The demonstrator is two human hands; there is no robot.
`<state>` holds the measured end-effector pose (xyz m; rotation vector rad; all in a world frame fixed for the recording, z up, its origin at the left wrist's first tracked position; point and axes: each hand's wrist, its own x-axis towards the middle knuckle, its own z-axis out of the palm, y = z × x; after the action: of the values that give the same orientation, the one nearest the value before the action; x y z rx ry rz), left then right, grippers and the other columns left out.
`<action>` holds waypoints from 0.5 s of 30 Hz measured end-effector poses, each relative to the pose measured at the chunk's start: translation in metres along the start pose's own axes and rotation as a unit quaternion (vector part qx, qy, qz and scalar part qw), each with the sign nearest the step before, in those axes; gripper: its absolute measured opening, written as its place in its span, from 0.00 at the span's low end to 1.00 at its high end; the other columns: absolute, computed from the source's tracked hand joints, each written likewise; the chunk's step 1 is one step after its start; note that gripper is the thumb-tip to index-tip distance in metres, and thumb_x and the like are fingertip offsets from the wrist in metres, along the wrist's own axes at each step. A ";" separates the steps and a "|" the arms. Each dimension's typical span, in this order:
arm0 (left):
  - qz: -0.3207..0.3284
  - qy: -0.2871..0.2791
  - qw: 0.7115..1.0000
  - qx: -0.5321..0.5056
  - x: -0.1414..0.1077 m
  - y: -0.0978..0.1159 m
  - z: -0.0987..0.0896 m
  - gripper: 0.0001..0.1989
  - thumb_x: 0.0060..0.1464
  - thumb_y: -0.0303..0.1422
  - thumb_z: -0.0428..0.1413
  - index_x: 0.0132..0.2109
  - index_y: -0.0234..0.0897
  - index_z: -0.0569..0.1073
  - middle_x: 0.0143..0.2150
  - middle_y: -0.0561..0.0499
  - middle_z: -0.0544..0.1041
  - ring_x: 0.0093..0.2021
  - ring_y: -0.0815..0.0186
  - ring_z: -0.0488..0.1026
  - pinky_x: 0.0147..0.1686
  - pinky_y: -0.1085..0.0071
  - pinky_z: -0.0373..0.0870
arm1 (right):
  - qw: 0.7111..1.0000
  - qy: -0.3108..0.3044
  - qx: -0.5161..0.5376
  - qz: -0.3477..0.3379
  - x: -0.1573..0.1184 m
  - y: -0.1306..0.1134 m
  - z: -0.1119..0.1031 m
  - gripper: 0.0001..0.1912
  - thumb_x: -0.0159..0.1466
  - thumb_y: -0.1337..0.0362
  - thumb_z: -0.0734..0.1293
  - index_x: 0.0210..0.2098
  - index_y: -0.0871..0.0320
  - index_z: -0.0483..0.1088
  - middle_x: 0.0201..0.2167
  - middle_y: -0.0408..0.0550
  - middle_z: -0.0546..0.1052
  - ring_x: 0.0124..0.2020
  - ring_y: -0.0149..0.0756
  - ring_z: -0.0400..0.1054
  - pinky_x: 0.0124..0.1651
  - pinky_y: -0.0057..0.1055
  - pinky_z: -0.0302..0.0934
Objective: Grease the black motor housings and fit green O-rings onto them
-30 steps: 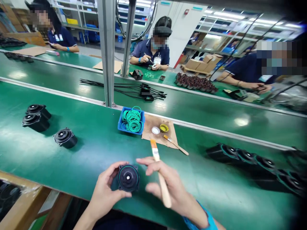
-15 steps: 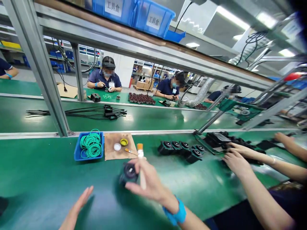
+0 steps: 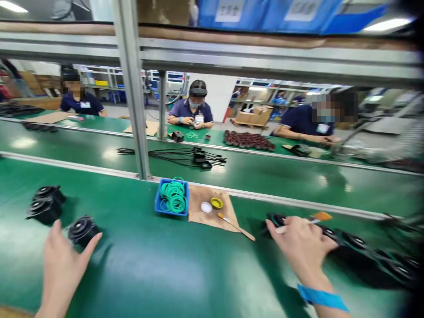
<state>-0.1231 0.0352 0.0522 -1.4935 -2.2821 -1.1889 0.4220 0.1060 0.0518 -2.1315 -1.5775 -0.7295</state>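
My left hand (image 3: 62, 260) is beside a black round-topped housing (image 3: 83, 230) on the green bench, its thumb and fingers spread around the near side. Whether they touch it I cannot tell. Two similar black housings (image 3: 45, 205) stand just beyond. My right hand (image 3: 303, 247), with a blue wristband, is closed on a paintbrush (image 3: 321, 216) with orange bristles, which points right. Its fingers also reach a black housing (image 3: 275, 218) at the left end of a row of black housings (image 3: 357, 243); the hand partly hides them.
A blue bin (image 3: 159, 207) of green rings (image 3: 174, 196) stands mid-bench. Beside it, cardboard (image 3: 198, 216) carries a yellow-filled pot (image 3: 216, 202), a white lid (image 3: 206, 207) and another brush (image 3: 243, 232). A metal post (image 3: 134, 88) rises behind. Several people sit across the bench.
The view has swung left. My right hand has carried the black housing from mid-bench to the row on the right, still holding the brush. My left hand has reached the housings at left.
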 end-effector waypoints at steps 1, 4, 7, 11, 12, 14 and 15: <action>-0.018 -0.024 0.999 0.022 0.003 0.000 0.001 0.47 0.55 0.51 0.56 0.70 0.28 0.46 0.66 0.28 0.62 0.66 0.31 0.60 0.60 0.37 0.61 | 1.000 0.018 -0.012 -0.008 0.001 0.000 0.003 0.19 0.64 0.49 0.59 0.29 0.58 0.67 0.28 0.67 0.73 0.37 0.63 0.64 0.34 0.45 0.47; -0.057 -0.057 0.995 0.058 0.003 0.003 0.002 0.45 0.58 0.51 0.52 0.69 0.22 0.49 0.61 0.23 0.67 0.59 0.31 0.69 0.53 0.41 0.70 | 0.994 0.061 0.068 -0.055 0.009 -0.020 0.000 0.22 0.65 0.46 0.57 0.32 0.58 0.67 0.31 0.66 0.75 0.36 0.61 0.67 0.33 0.46 0.53; -0.052 -0.072 0.995 0.050 -0.011 0.014 0.004 0.44 0.54 0.52 0.54 0.68 0.27 0.55 0.56 0.30 0.72 0.53 0.37 0.74 0.47 0.45 0.74 | 0.947 0.022 0.292 -0.133 0.016 -0.072 -0.020 0.17 0.67 0.48 0.60 0.31 0.54 0.64 0.30 0.54 0.77 0.31 0.46 0.71 0.33 0.39 0.60; 0.005 -0.145 0.989 -0.043 -0.050 0.042 0.009 0.36 0.52 0.50 0.58 0.62 0.37 0.63 0.50 0.41 0.75 0.45 0.48 0.78 0.40 0.55 0.78 | 0.898 -0.062 0.341 -0.270 0.023 -0.162 -0.039 0.11 0.69 0.57 0.62 0.30 0.53 0.62 0.28 0.47 0.75 0.29 0.40 0.70 0.32 0.32 0.59; 0.028 -0.162 0.984 -0.069 -0.061 0.050 0.011 0.33 0.53 0.48 0.59 0.61 0.38 0.64 0.50 0.42 0.75 0.45 0.50 0.78 0.41 0.57 0.78 | 0.896 -0.071 0.333 -0.284 0.024 -0.181 -0.039 0.10 0.68 0.59 0.63 0.30 0.54 0.61 0.27 0.47 0.75 0.29 0.40 0.69 0.32 0.32 0.58; 0.064 -0.184 0.975 -0.109 -0.083 0.064 0.015 0.28 0.55 0.43 0.59 0.60 0.40 0.66 0.50 0.43 0.75 0.48 0.52 0.78 0.45 0.58 0.77 | 0.897 -0.085 0.315 -0.298 0.024 -0.209 -0.035 0.08 0.65 0.63 0.65 0.30 0.54 0.61 0.27 0.47 0.74 0.29 0.41 0.68 0.31 0.32 0.55; 0.073 -0.190 0.971 -0.125 -0.092 0.069 0.016 0.27 0.55 0.41 0.60 0.60 0.41 0.66 0.51 0.43 0.75 0.49 0.53 0.78 0.45 0.59 0.77 | 0.899 -0.090 0.307 -0.300 0.024 -0.218 -0.032 0.07 0.64 0.65 0.65 0.31 0.55 0.62 0.26 0.47 0.74 0.28 0.41 0.68 0.31 0.32 0.53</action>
<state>-0.0163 -0.0051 0.0296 -2.1050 -2.2523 -1.2778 0.2132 0.1690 0.0923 -1.2829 -2.2300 -0.1366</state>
